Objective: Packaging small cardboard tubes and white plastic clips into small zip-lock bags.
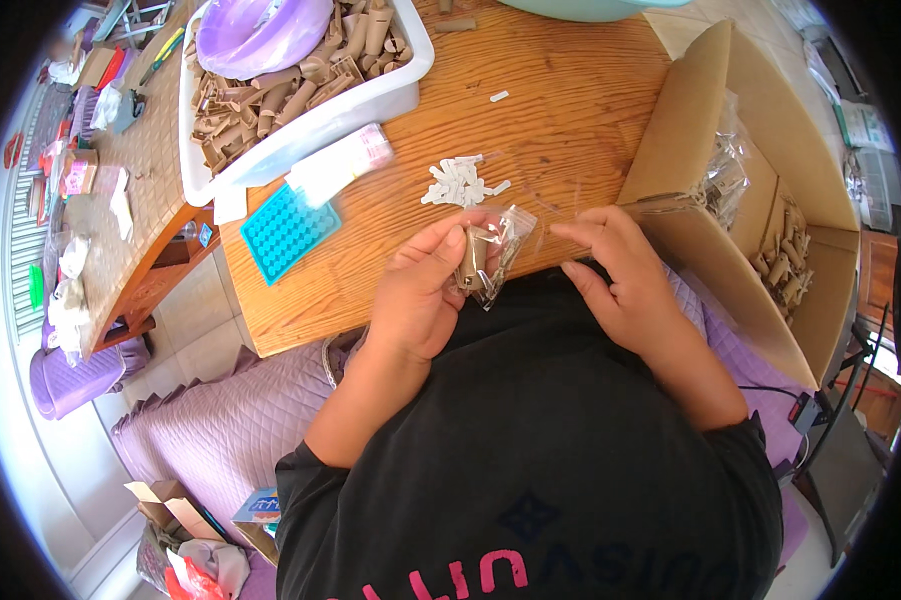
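Near the table's front edge, my left hand (410,295) pinches a small clear zip bag (507,240) between thumb and fingers. Inside the bag is a brown, tube-like plastic piece (473,262). My right hand (622,282) hovers just right of the bag, apart from it, its thumb and index finger spread with nothing plain between them. Beyond the bag lies a loose pile of small white strips (454,184), with a single white strip (499,96) farther back. To the left sit a teal dimpled silicone mat (288,235) and a white packet (335,168) overlapping its corner.
A white plastic bin (310,140) of brown pieces stands at the back left, a purple ring-shaped item (260,45) on top. At right, an open cardboard box (665,225) holds filled clear bags (785,255). A light green basin (590,8) is at the far edge.
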### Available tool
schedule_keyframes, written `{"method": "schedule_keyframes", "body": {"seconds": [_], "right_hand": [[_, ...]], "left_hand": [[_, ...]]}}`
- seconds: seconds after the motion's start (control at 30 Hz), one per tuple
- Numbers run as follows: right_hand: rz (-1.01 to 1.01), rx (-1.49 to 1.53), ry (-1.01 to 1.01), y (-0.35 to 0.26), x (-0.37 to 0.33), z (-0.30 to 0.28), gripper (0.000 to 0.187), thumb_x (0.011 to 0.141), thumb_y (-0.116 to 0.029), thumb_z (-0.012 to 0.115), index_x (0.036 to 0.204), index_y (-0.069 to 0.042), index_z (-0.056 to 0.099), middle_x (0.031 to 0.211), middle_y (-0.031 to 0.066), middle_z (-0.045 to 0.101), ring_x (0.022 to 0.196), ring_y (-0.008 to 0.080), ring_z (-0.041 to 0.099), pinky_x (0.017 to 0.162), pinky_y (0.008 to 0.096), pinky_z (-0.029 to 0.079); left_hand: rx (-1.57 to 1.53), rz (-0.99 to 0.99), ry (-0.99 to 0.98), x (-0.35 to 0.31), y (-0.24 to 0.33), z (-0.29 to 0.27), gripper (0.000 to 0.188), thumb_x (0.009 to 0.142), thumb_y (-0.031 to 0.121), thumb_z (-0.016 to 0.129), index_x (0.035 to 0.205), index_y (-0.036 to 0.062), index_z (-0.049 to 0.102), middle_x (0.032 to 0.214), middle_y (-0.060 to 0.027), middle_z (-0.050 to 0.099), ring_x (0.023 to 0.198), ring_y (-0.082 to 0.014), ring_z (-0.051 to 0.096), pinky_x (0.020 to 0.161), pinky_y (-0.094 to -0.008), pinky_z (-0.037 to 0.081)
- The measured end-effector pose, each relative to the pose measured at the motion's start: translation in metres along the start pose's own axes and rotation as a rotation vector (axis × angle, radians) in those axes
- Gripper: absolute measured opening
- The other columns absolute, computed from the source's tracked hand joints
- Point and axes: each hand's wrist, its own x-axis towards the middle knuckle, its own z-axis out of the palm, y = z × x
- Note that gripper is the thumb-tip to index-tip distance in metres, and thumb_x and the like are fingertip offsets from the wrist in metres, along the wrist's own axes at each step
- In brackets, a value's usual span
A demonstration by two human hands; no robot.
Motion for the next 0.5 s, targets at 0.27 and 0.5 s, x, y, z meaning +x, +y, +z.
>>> {"method": "schedule_keyframes", "body": {"seconds": [0.27,0.5], "right_hand": [[-0.288,0.115,0.074,-0.012,0.024,0.019,0.034,0.072,-0.010,0.067,0.105,-0.007,0.060,0.110,0.0143,0.046,0.089,0.0258,0.051,0.076,0.0328,0.042],[-0.023,0.549,-0.022,0.003,0.022,0.037,0.023,0.080,-0.004,0.059,0.103,-0.002,0.059,0.099,0.0084,0.052,0.090,0.0144,0.054,0.071,0.0242,0.047]], "left_hand": [[0.269,0.185,0.004,-0.004,-0.007,0.005,0.027,0.091,0.012,0.048,0.112,-0.0030,0.053,0.102,-0.0095,0.060,0.090,-0.0129,0.057,0.080,-0.0244,0.046],[0.253,0.220,0.019,-0.007,-0.008,0.011,0.028,0.091,0.012,0.048,0.114,-0.0031,0.051,0.105,-0.0105,0.059,0.095,-0.0127,0.055,0.084,-0.0247,0.044]]}}
